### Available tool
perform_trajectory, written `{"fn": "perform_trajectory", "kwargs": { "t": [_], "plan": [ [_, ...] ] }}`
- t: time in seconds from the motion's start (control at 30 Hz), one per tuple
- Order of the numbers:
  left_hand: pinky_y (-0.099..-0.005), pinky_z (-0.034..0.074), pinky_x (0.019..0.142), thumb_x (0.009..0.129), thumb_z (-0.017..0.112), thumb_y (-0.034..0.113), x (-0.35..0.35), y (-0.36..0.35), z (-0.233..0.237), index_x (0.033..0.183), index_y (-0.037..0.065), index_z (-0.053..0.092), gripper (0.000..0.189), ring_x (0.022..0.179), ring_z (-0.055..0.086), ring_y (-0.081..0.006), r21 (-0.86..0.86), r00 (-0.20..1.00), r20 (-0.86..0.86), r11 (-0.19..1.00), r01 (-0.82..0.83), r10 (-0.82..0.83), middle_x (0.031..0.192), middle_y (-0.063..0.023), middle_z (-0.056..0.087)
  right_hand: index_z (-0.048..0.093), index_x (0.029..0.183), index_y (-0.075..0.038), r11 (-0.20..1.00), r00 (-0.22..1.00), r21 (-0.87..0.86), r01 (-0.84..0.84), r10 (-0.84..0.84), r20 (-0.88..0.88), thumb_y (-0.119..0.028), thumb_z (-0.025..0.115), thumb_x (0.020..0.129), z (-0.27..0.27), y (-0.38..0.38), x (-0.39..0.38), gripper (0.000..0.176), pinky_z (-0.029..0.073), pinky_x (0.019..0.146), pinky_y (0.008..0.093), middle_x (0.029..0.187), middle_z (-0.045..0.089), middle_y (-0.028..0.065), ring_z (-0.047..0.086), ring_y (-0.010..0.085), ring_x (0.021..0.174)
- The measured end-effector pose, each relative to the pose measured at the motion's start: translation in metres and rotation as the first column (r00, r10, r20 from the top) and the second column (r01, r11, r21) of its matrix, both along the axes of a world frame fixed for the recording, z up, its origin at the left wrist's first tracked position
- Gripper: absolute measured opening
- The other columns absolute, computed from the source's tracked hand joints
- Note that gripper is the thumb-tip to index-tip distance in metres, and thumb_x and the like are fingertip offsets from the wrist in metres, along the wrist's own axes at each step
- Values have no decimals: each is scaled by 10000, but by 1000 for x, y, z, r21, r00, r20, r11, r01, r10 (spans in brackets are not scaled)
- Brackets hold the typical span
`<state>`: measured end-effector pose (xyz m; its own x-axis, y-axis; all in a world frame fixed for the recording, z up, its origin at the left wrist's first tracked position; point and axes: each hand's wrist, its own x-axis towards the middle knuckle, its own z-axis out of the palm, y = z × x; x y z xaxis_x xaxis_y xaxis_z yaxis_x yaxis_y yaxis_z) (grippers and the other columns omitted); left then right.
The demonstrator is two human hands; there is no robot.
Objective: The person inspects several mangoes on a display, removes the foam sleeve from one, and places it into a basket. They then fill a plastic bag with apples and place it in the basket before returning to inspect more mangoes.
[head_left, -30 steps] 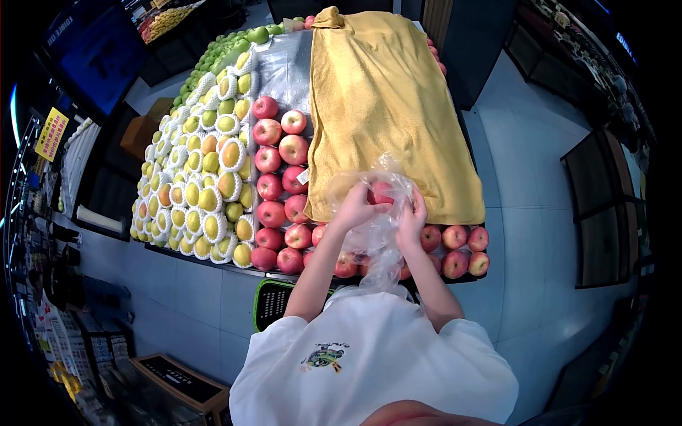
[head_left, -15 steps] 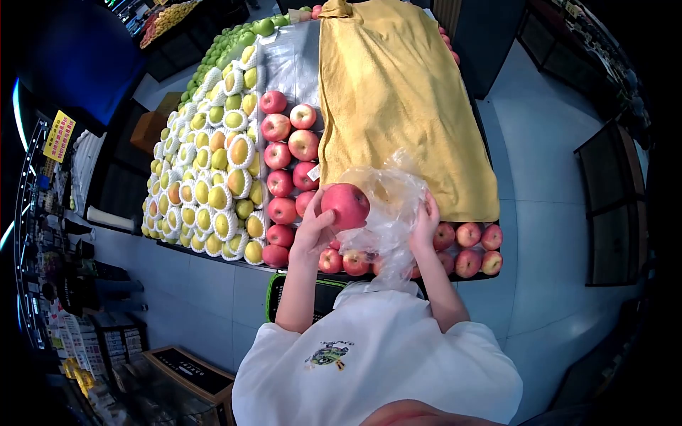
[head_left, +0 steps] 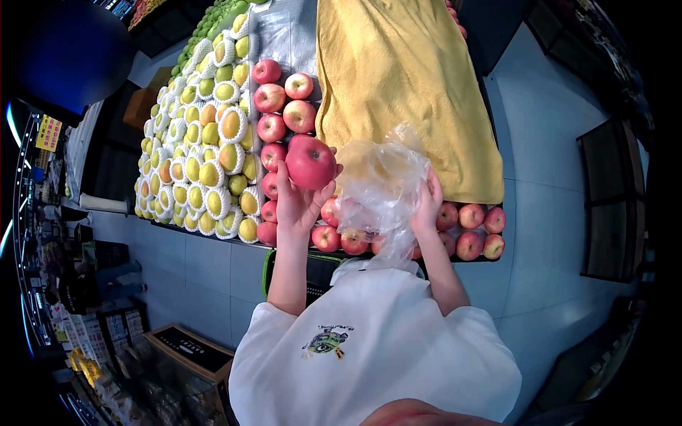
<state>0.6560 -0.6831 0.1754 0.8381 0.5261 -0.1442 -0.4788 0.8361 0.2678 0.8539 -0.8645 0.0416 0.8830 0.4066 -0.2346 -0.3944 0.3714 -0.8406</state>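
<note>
A large red apple (head_left: pixel 310 163) rests in my left hand (head_left: pixel 302 202), with the fingers wrapped round its sides, above the left column of apples. My right hand (head_left: pixel 427 204) grips the right side of a clear plastic bag (head_left: pixel 380 181), which hangs crumpled over the front of the display. The apple and the bag are side by side, and the apple is outside the bag. Red apples (head_left: pixel 269 98) lie in rows to the left of a yellow cloth (head_left: pixel 398 85), and more apples (head_left: pixel 469 246) line the front edge at the right.
Yellow-green fruit in white foam nets (head_left: pixel 192 167) fills the left of the display, with green fruit (head_left: pixel 206 28) behind. A green-rimmed basket (head_left: pixel 268 273) is below the front edge. Dark shelves (head_left: pixel 607 199) stand at the right, a bakery sign (head_left: pixel 190 346) at lower left.
My left hand has moved left and up with the apple, away from the bag. My right hand still grips the bag. The view has shifted, so the display sits higher.
</note>
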Motion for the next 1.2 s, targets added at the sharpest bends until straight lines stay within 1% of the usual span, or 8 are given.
{"fn": "perform_trajectory", "kwargs": {
  "t": [0.03,0.13,0.17,0.33,0.43,0.57,0.87,1.2],
  "plan": [
    [-543,619,968,944,705,593,-1,-5,0,1558,42,341,902,1284,584,-452,211,959,-238,972,-101,151,1523,-249,453,491,1506,19,1000,1000,-11,-7,7,-10,-24,567,1043,-1,0,-2,471,464,1027,279,1297,626,78,588,130,1152],
    [-450,551,1066,831,868,148,5,-15,17,1559,66,380,881,1290,607,-292,851,827,-236,519,-78,511,1467,-144,526,501,1502,17,998,997,-30,-48,50,55,-19,564,1043,-1,-3,-1,464,455,1048,285,1346,618,92,585,140,1197],
    [-426,561,1055,711,910,8,5,-15,12,1548,71,400,982,1273,618,-268,893,766,-243,445,-63,596,1460,-142,532,508,1497,17,997,995,-48,-63,67,70,-18,564,1042,3,-4,-2,459,454,1052,286,1360,617,96,586,142,1209],
    [-417,555,1055,674,943,76,3,-37,39,1491,61,467,946,1287,600,-268,976,620,-188,215,32,762,1449,-148,542,532,1480,18,991,988,-63,-119,124,88,-9,567,1034,8,-8,1,448,466,1027,279,1345,633,96,600,136,1185],
    [-382,536,981,637,940,124,-2,-35,44,1455,88,513,923,1198,587,-277,979,487,-31,-72,192,873,1376,-98,588,550,1464,12,979,971,-173,-110,143,194,-9,570,1026,0,-8,3,438,476,852,223,1183,657,36,595,72,989],
    [-426,477,1016,633,934,163,-5,-22,42,1373,75,574,828,1171,578,-290,944,445,80,-211,254,892,1295,-91,631,549,1462,13,987,976,-132,-96,119,180,-5,575,1025,-1,-1,1,438,440,760,201,1099,639,-2,545,40,874],
    [-435,511,973,675,917,294,75,132,4,1311,-8,573,784,1098,625,-338,941,340,130,-224,253,931,1198,-191,625,550,1440,18,981,969,-167,-99,133,206,2,587,1022,-8,-7,-8,419,413,680,199,991,626,-18,514,24,783],
    [-524,423,1014,670,898,454,162,260,11,1268,104,622,746,1158,641,-314,662,365,1,-274,698,931,1211,-128,664,609,1357,3,958,957,-265,-111,175,231,-6,633,983,-15,-8,-16,375,329,593,206,786,461,-77,428,12,677]
  ]
}}
